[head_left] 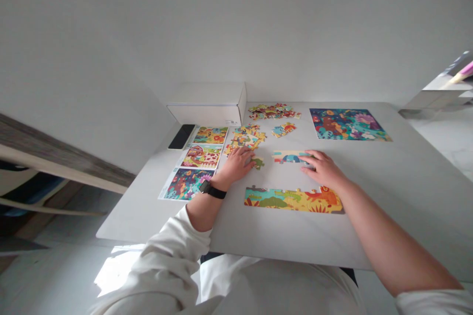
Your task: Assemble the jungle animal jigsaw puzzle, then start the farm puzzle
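Note:
My left hand (pixel 236 165) lies on the white table, its fingertips beside a small green jigsaw piece (pixel 257 162) and just below a loose heap of pieces (pixel 246 138). A black watch (pixel 212 189) circles my left wrist. My right hand (pixel 323 168) rests its fingers on the end of a short joined section of puzzle (pixel 288 157). Below both hands lies a longer assembled strip (pixel 291 200) showing jungle animals. Neither hand appears to grip anything.
A finished jungle puzzle (pixel 347 124) lies at the far right, with a heap of pieces (pixel 273 111) and a small group (pixel 284 130) beyond my hands. Several picture cards (pixel 201 156), a black phone (pixel 182 136) and a white box (pixel 207 104) line the table's far left.

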A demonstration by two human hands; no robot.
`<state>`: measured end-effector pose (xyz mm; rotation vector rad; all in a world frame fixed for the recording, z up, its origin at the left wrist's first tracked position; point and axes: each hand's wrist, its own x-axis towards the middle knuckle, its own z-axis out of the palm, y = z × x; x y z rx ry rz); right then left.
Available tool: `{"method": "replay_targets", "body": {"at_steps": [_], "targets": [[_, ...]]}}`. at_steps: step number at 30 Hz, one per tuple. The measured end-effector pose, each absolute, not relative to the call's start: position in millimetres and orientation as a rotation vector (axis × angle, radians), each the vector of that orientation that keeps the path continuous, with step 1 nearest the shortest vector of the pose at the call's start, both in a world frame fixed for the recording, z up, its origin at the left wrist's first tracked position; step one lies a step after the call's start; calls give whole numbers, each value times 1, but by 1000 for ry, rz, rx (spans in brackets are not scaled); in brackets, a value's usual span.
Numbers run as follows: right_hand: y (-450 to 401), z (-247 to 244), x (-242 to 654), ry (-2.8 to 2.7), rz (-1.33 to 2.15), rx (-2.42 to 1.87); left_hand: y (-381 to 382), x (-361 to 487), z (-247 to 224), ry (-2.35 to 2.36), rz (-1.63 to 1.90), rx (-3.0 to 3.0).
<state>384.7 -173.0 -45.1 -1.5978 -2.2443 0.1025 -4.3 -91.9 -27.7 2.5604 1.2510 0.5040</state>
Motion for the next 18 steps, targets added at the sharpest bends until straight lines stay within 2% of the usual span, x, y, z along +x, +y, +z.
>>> {"method": "replay_targets", "body": {"at_steps": [11, 18], "targets": [[-173, -43, 386, -2254, 120, -1609, -82, -7, -32, 1265, 589, 2491], [-171, -46, 386, -2237, 116, -1608, -48, -5, -6, 1585, 728, 2366]]}}
